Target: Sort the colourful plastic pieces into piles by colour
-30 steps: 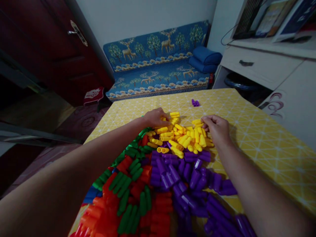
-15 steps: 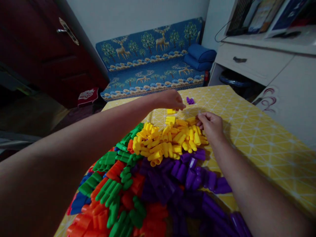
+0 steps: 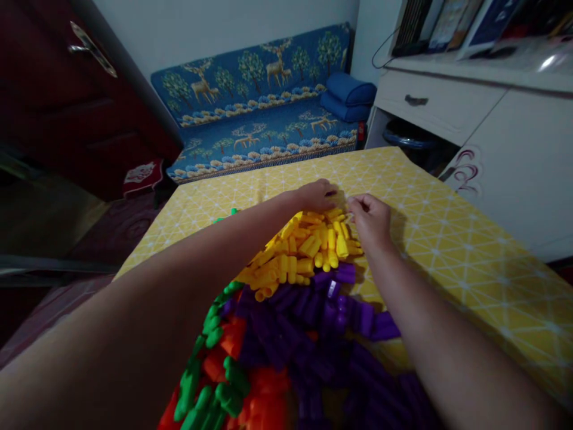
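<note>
Yellow pegs (image 3: 308, 248) lie mostly lengthwise away from the viewer on the surface (image 3: 447, 239). Left hand (image 3: 317, 194) (grip hidden) has dropped from above onto the pile's far edge. Right hand (image 3: 369, 218) stays curled, fingertips pinched together there.

Blue sofa (image 3: 264, 113) with deer and tree print stood against the far wall, a folded blue cushion (image 3: 349, 95) at its right end. Dark red door (image 3: 58, 95) with metal handle (image 3: 92, 49) at left. White cabinet (image 3: 483, 125) with drawer at right, books (image 3: 465, 24) on top. Red mat (image 3: 138, 174) lay on the floor.
</note>
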Demonstrator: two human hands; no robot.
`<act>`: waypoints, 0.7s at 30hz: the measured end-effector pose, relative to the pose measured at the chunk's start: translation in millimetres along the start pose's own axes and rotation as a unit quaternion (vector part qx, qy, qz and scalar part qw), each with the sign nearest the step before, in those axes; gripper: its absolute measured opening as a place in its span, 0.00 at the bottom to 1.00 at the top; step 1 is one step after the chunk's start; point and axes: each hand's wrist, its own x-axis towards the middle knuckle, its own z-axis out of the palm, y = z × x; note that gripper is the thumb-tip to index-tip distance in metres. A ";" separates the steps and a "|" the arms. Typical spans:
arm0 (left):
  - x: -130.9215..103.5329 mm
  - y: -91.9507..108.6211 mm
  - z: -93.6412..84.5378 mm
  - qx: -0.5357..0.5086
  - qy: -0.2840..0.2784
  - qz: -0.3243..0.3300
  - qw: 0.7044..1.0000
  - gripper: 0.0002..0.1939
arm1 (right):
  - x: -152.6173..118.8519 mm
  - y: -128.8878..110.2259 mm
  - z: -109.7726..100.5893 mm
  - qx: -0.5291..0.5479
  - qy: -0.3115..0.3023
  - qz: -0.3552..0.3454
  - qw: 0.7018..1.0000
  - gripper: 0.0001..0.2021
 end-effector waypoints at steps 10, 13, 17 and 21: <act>-147.6 24.5 -30.1 -0.059 -0.080 -0.015 0.995 0.19 | -4.5 -3.1 8.3 -0.091 -0.339 -0.102 0.931 0.25; -183.3 28.2 -35.3 -0.066 -0.028 -0.020 0.997 0.22 | -7.3 -8.2 15.1 -0.127 -0.358 -0.103 0.919 0.25; -234.2 38.2 -42.9 -0.144 0.051 -0.017 0.988 0.23 | -34.1 -37.3 42.6 -0.109 -0.377 -0.030 0.919 0.28; -290.5 56.0 -50.5 -0.208 0.155 -0.078 0.963 0.24 | -77.5 -86.2 83.8 -0.068 -0.449 0.021 0.891 0.29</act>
